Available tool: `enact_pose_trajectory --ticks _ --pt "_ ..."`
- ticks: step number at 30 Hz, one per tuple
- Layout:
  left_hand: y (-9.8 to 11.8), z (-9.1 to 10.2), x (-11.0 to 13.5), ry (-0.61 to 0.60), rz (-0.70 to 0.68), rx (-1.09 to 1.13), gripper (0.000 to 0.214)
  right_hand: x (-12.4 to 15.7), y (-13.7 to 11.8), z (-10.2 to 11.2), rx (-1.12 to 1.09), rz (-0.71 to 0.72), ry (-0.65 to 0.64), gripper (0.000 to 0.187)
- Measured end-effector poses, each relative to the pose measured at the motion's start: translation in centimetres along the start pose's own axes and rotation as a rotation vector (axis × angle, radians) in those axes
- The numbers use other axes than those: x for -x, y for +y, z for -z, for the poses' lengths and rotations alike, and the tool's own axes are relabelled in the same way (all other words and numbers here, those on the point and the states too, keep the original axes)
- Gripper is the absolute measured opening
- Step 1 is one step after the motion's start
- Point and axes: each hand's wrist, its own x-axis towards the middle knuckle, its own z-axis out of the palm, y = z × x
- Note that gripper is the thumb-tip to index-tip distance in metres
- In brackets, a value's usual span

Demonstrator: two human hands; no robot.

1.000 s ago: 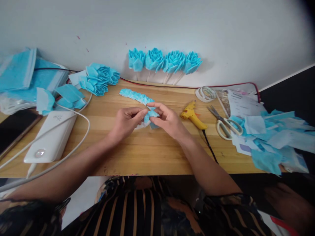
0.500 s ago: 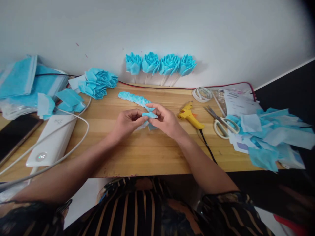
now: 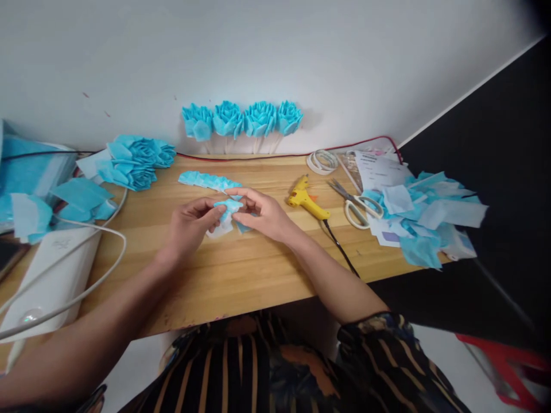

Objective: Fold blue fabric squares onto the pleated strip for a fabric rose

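My left hand [image 3: 189,223] is closed, its thumb pressing a small folded piece of light-blue mask fabric [image 3: 229,205] against the fingers. On the piece's right side, the fingers of my right hand [image 3: 264,215] are bent around its edge. Just beneath, loose white and blue scraps [image 3: 221,228] lie on the wood, partly covered by the hands. Behind my fingers runs a row of overlapping folded blue petals [image 3: 206,180]. To the right lies a yellow glue gun [image 3: 306,198] with a black cord.
Blue fabric roses [image 3: 260,119] on white stems lean against the wall; more roses [image 3: 135,160] lie left. Scissors [image 3: 355,203], a white tape roll [image 3: 322,162] and a scrap pile [image 3: 430,212] are right. A white power bank [image 3: 55,275] with cables and folded masks [image 3: 37,172] occupy the left.
The view has swung right, so the table's things appear further left. The fabric piece now looks more spread and tilted between my fingers, and my right thumb has shifted slightly off it.
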Motion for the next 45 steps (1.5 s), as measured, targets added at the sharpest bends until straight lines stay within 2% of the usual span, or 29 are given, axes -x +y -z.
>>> enact_pose_trajectory --ticks 7,11,16,21,25,31,36,40,45 --pt "0.1 0.1 0.0 0.039 0.017 0.012 0.020 -0.5 0.8 1.0 -0.046 -0.014 0.106 0.034" --pt "-0.3 0.0 -0.2 0.039 0.037 0.039 0.018 -0.6 1.1 1.4 -0.006 0.000 0.165 0.034" --pt "-0.4 -0.1 -0.4 0.025 0.058 0.105 0.026 -0.6 1.4 1.8 0.039 0.001 0.269 0.034" --pt "-0.1 0.0 -0.4 0.014 0.066 0.150 0.025 -0.8 1.7 1.9 0.096 0.004 0.305 0.032" --pt "-0.4 0.0 -0.5 0.012 0.041 0.159 0.026 -0.7 2.0 2.0 0.216 0.053 0.321 0.031" --pt "-0.5 0.1 -0.8 0.030 0.003 0.177 0.026 -0.7 1.7 2.5 0.534 0.165 0.378 0.030" --pt "-0.2 0.2 -0.9 0.033 -0.014 0.219 0.026 0.8 -0.4 4.9 0.660 0.206 0.515 0.030" --pt "-0.1 0.3 -1.0 0.039 -0.027 0.231 0.027 4.0 -1.9 7.9 0.760 0.157 0.584 0.030" --pt "-0.2 0.2 -1.1 0.058 -0.013 0.221 0.025 7.8 -2.2 11.7 0.822 0.063 0.719 0.032"
